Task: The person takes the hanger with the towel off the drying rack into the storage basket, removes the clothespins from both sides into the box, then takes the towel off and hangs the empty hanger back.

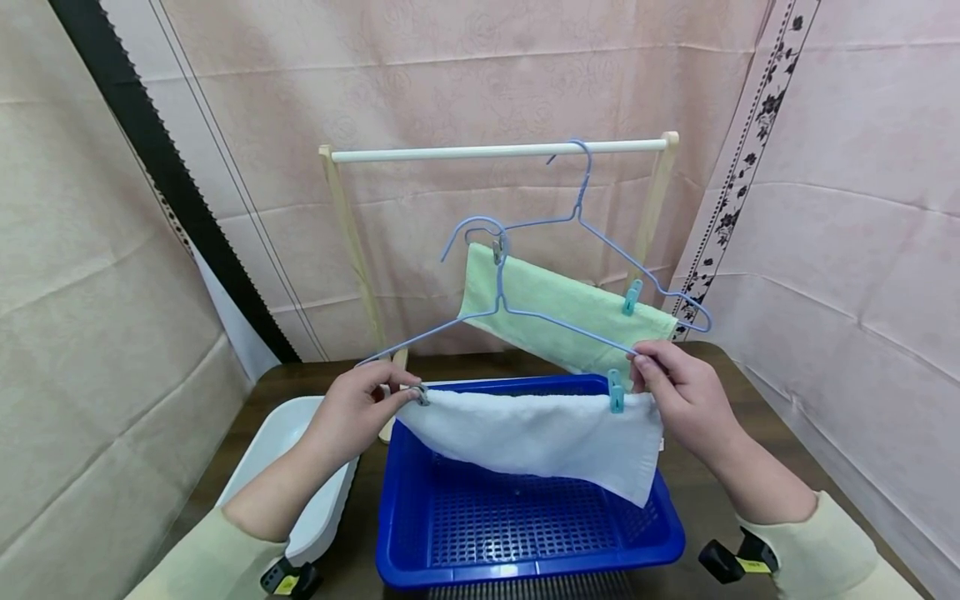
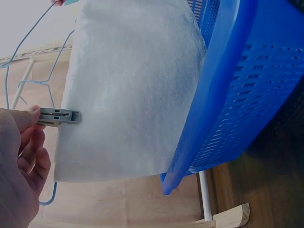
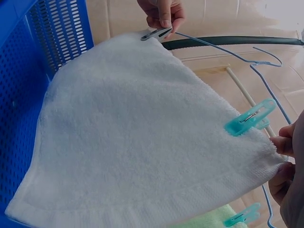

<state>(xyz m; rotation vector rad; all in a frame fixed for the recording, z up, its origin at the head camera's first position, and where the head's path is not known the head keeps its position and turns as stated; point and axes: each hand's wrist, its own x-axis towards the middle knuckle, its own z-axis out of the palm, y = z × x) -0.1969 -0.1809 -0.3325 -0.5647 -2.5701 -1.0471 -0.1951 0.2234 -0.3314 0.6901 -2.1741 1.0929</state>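
A white towel (image 1: 532, 433) hangs from the lower bar of a blue wire hanger (image 1: 570, 323), over the basket. My left hand (image 1: 360, 408) pinches a grey clothespin (image 2: 59, 116) that bites the towel's upper edge near its left end. At the other side my right hand (image 1: 682, 400) grips the end of the hanger, fingers right at the towel's corner. Near that corner a teal clothespin (image 3: 250, 117) clamps the towel's top edge. Behind, a green towel (image 1: 547, 308) hangs tilted on a second blue hanger (image 1: 615, 246), held by another teal clothespin (image 1: 632, 297).
A drying rack with a white rod (image 1: 495, 152) and wooden posts stands at the back, the second hanger hooked on it. A blue perforated basket (image 1: 525, 575) sits below the hands. Left of it is a white tray (image 1: 322, 521) on the brown wooden table (image 1: 750, 425).
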